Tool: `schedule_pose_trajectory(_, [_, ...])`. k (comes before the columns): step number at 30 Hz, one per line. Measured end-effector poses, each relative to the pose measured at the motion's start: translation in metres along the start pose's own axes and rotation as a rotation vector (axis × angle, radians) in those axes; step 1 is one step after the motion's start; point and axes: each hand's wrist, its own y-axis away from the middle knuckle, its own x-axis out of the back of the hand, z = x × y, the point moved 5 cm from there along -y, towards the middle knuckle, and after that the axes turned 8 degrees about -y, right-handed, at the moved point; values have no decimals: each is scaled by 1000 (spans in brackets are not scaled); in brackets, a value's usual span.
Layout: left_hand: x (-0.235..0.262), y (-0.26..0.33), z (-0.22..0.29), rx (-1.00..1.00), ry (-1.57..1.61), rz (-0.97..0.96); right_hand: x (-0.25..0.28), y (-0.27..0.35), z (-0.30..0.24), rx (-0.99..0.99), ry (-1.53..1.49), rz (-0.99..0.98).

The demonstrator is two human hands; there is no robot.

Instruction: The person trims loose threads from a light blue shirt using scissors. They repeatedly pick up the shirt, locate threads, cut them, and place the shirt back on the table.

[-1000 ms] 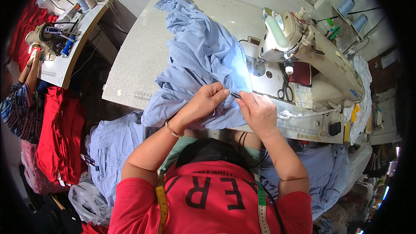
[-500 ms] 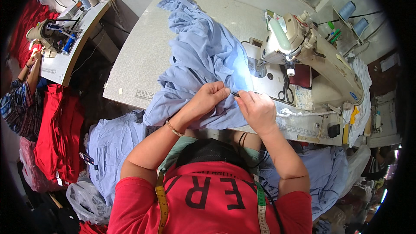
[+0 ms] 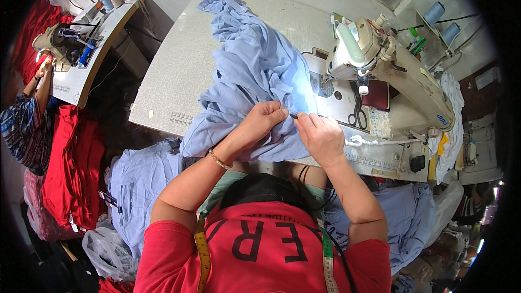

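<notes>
The right hand (image 3: 322,135) sits slightly closer to the left hand (image 3: 266,119) than half a second ago, and less of the dark slim implement (image 3: 293,115) between them is exposed. The light blue garment (image 3: 249,65) has not shifted; this indicates fine work confined to one point on the cloth.

Left hand: thumb and fingers closed, pinching the garment. Right hand: fingertips closed on the implement; its exact type cannot be determined at this scale.

Garment location: bunched across the desk (image 3: 173,76), left of the sewing machine (image 3: 404,76), with its near edge beneath both forearms. Scissors (image 3: 358,103) lie beside the machine.

Containers: a clear plastic bag (image 3: 108,249) stands at lower left, contents indistinct. A pink plastic bag (image 3: 35,206) is next to the red garments (image 3: 70,168); whether it encloses any of them cannot be confirmed.
</notes>
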Motion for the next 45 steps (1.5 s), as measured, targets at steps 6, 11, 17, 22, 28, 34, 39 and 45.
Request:
schedule_pose_trajectory(6, [4, -6, -11, -14, 23, -42, 0, -1, 0, -22, -38, -5])
schedule_pose_trajectory(11, [0, 3, -2, 2, -45, -17, -2, 4, 12, -165, -298, 16])
schedule_pose_trajectory(17, [4, -2, -11, -103, -187, 0, 6, 0, 11, -216, -320, -61])
schedule_pose_trajectory(22, [4, -1, -8, -128, -253, 19, 9, -2, 10, -166, -257, -85])
schedule_pose_trajectory(28, [2, 3, 0, -113, -269, 27, 11, -3, 8, -139, -210, -81])
schedule_pose_trajectory(34, [4, 1, -3, -141, -287, 30, 5, 0, 13, -235, -358, -79])
schedule_pose_trajectory(39, [3, 2, -1, -134, -294, 22, -1, 4, 17, -379, -518, -126])
schedule_pose_trajectory(45, [2, 5, 5, -150, -338, 22, -6, 10, 15, -558, -655, -194])
